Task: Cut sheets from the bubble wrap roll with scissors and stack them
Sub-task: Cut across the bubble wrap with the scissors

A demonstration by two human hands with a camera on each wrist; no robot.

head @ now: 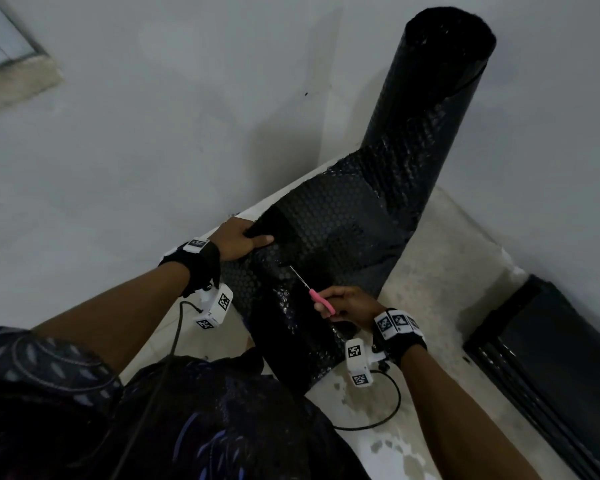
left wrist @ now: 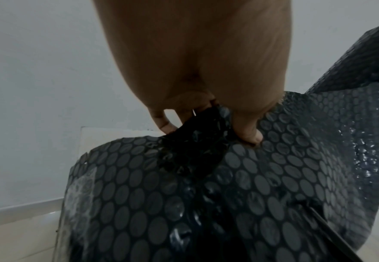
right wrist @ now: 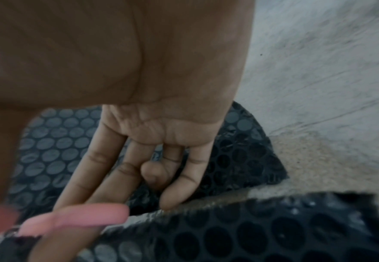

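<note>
With the bubble wrap roll (head: pixel 426 133) standing against the wall, the left hand (head: pixel 238 239) pinches the unrolled sheet's bunched edge while the right hand (head: pixel 349 304) grips pink scissors (head: pixel 312 292) beside it, so slack film could snag and tear crookedly.

Dim grey walls (head: pixel 174 109) meet a pale speckled floor (head: pixel 440 278).

No legible text; only black-and-white coded squares on the wrist cameras (head: pixel 219 306).
</note>
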